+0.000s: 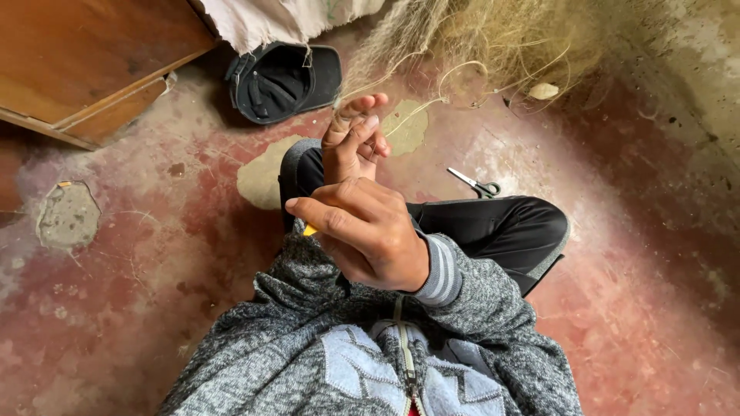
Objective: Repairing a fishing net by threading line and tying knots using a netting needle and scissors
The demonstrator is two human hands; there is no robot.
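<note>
I sit on the floor with both hands raised in front of my chest. My right hand (368, 231) is closest to the camera, its back toward me and its fingers curled around a small yellow object (309, 229), of which only the tip shows. Behind it my left hand (353, 140) points its fingers upward and pinches a pale fibre strand (428, 94). The strand runs from the fingers up to a loose heap of straw-coloured fibre (493, 35). The right hand hides the palm of the left.
Small scissors (475, 183) lie on the worn red floor (154, 254) just beyond my black-trousered knee (501, 227). A black cap (282, 81) lies upside down at the top, beside a wooden cabinet (85, 54) and a pale cloth (285, 19). A rough wall (686, 69) stands at the right.
</note>
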